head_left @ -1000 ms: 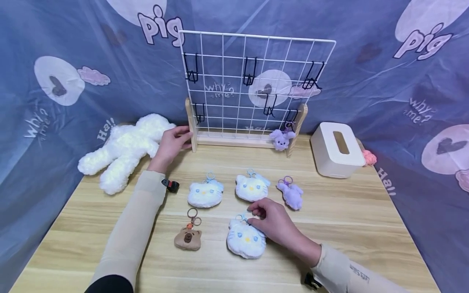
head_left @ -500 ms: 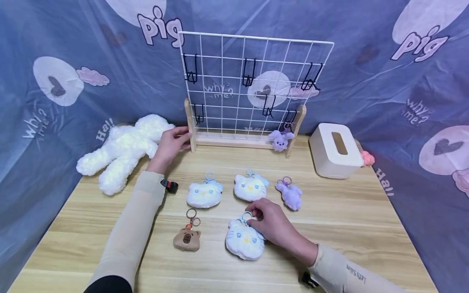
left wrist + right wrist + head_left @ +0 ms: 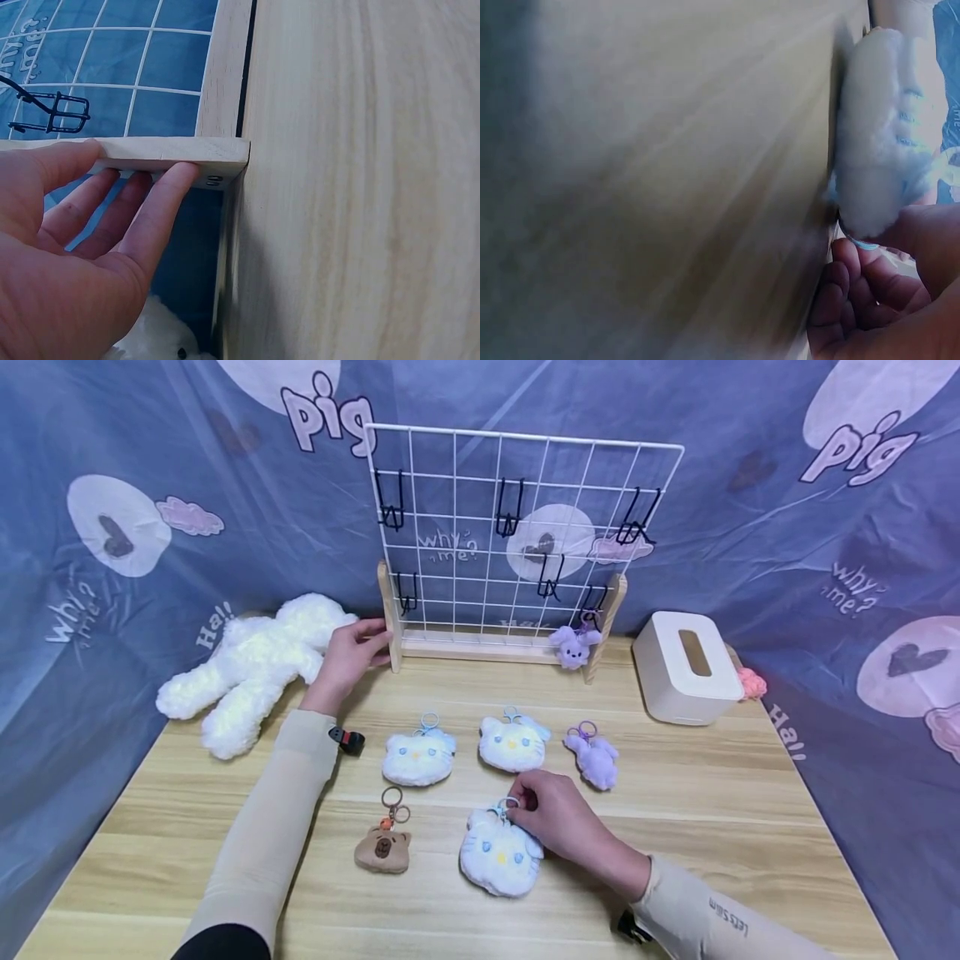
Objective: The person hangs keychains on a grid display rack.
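With thumb and finger, my right hand [image 3: 562, 812] pinches the light blue key ring [image 3: 508, 804] of a white plush cat-head keychain [image 3: 501, 852], which lies face up on the table. In the right wrist view the plush [image 3: 877, 127] shows edge-on beside the curled fingers. My left hand [image 3: 351, 662] touches the left wooden upright [image 3: 392, 618] of a white wire grid rack [image 3: 517, 439]. Its fingers are fairly straight, fingertips against the wood [image 3: 172, 150] in the left wrist view. Two similar cat-head keychains [image 3: 418, 756] lie behind.
Black hooks [image 3: 508, 508] sit on the grid; a purple plush keychain [image 3: 573, 647] hangs lower right. On the table lie another purple keychain [image 3: 595, 760] and a brown bear-like keychain [image 3: 382, 850]. A white plush toy [image 3: 262, 660] lies left, a white tissue box [image 3: 686, 668] right.
My right hand has taken the key ring between thumb and finger, and the cat-head plush has shifted slightly toward me. The left hand stays at the upright.
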### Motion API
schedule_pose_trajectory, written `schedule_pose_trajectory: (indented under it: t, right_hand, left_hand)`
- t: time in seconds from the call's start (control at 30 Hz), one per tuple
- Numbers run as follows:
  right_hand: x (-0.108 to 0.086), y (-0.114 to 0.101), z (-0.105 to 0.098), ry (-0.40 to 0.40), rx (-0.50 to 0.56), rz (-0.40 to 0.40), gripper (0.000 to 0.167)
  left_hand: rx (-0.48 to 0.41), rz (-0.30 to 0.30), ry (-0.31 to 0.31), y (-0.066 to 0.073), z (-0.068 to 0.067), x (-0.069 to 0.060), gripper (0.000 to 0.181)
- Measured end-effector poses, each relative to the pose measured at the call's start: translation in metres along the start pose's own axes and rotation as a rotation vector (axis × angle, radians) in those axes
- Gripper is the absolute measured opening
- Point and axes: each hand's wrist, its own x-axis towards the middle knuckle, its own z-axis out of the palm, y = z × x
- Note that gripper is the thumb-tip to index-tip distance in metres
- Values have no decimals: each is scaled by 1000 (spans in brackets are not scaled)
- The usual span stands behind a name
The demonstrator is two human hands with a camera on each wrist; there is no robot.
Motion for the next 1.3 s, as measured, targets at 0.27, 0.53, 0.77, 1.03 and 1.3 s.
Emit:
schedule_pose_trajectory:
  t: [0.27,0.53,0.77,1.03,1.3]
  right_hand:
    - [2,4,-10,-55,67,45,16]
    - [-3,5,-16,-50,116,110,9]
    - [-4,2,-23,-9,150,119,3]
    - [-6,-4,-27,19,149,109,6]
    - [-7,-9,-28,60,169,85,6]
  left_hand:
    - [-7,-4,4,-1,0,0,45]
    - [-7,-11,-7,1,1,0,46]
    - [-4,-4,3,0,1,0,46]
    - [3,-3,3,1,1,0,46]
    - [-1,-9,4,1,0,-1,47]
